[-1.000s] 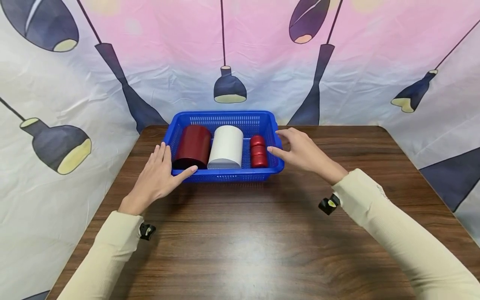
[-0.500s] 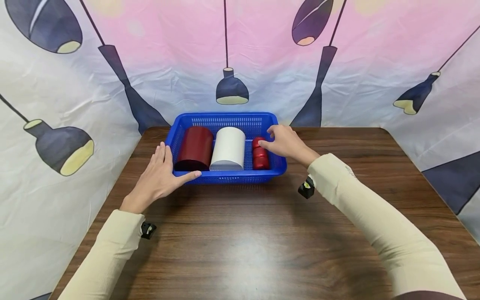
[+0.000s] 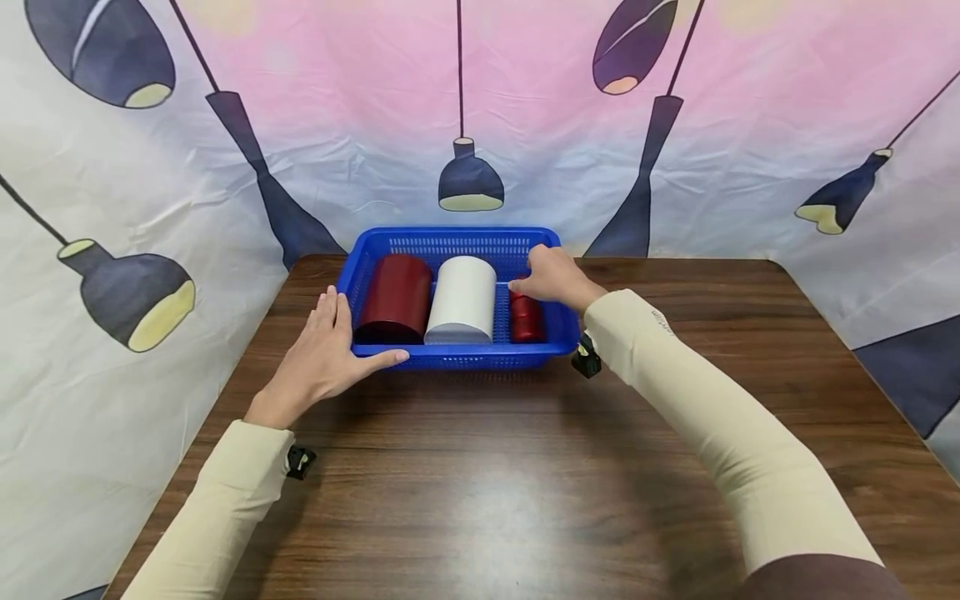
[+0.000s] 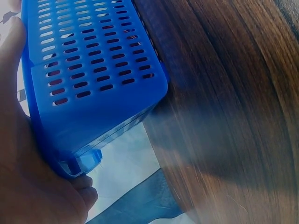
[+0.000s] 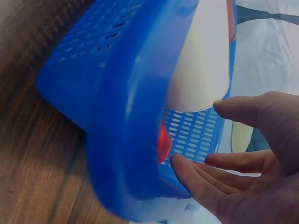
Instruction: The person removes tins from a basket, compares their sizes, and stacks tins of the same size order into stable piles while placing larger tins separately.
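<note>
A blue slotted plastic basket stands near the table's back edge. In it lie a dark red cylinder, a white cylinder and, at the right, a row of small shiny red rounded pieces. My left hand rests on the basket's left front corner, fingers along the left rim and thumb along the front rim. Over the right side of the basket is my right hand, hiding the rear of the red row. In the right wrist view its thumb and fingers stand apart, beside a red piece.
The brown wooden table stretches out in front of the basket and to both sides. A cloth backdrop printed with hanging lamps rises behind the table. Each wrist carries a small black camera.
My right hand has moved left from the basket's right rim to over the small red pieces. The left hand stays on the left corner; the whole view has shifted slightly.
</note>
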A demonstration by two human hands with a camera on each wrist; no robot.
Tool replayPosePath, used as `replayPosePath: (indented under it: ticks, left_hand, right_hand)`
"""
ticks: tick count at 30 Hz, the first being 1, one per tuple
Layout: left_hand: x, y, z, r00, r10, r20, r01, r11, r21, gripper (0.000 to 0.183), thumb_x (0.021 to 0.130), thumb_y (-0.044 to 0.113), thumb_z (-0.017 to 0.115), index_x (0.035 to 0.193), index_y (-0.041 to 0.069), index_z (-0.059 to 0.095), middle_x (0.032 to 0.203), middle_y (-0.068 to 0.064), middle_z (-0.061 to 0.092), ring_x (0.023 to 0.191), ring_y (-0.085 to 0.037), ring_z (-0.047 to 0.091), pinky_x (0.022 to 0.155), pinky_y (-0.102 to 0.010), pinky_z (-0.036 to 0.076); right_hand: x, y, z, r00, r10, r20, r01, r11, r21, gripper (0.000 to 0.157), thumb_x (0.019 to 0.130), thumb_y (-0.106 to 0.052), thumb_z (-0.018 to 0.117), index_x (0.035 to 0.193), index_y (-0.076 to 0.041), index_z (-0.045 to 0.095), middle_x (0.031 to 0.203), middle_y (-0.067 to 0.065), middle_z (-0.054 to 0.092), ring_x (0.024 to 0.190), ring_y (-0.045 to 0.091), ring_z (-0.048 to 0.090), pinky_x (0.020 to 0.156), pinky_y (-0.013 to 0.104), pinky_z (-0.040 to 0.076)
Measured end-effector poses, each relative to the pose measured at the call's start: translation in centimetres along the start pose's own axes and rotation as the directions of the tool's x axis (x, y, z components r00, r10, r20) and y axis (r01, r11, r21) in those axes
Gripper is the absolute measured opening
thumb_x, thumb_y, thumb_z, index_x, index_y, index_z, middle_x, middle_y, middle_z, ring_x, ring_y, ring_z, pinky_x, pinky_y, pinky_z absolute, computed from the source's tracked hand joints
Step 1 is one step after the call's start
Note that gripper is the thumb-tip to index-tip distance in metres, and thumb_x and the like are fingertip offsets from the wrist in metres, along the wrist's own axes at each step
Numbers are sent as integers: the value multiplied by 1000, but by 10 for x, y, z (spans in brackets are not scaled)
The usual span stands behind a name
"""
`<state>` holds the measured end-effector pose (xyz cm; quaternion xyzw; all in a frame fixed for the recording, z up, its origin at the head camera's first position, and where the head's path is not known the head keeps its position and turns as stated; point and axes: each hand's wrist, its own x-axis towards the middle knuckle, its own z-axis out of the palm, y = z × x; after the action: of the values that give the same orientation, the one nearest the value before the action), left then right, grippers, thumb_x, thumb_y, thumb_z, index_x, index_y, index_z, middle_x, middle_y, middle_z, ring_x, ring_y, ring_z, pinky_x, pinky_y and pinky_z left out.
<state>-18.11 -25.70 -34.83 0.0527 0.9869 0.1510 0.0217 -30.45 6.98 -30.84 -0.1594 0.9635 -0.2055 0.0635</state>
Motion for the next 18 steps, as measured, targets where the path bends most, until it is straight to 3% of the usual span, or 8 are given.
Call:
replayPosePath:
  ticks: [10, 18]
  left_hand:
    - [0, 2, 1, 1000, -16, 4, 16, 1000, 1, 133, 81, 86, 51, 157, -10, -3, 165, -29, -12, 150, -51, -4, 119, -64, 10]
    - [-1, 1, 1, 1000, -24, 3, 24, 1000, -4, 134, 80, 86, 51, 157, -9, -3, 165, -28, -12, 151, -50, -3, 119, -64, 9]
  right_hand:
    - [15, -6, 10, 997, 62, 53, -59, 996, -62, 28, 97, -27, 69, 93, -2, 55, 85, 11, 52, 74, 23, 54, 65, 33, 45]
    - [22, -8, 18, 995, 74, 67, -65, 989, -130, 20, 96, -21, 65, 92, -3, 58, 87, 12, 59, 77, 25, 57, 72, 37, 51]
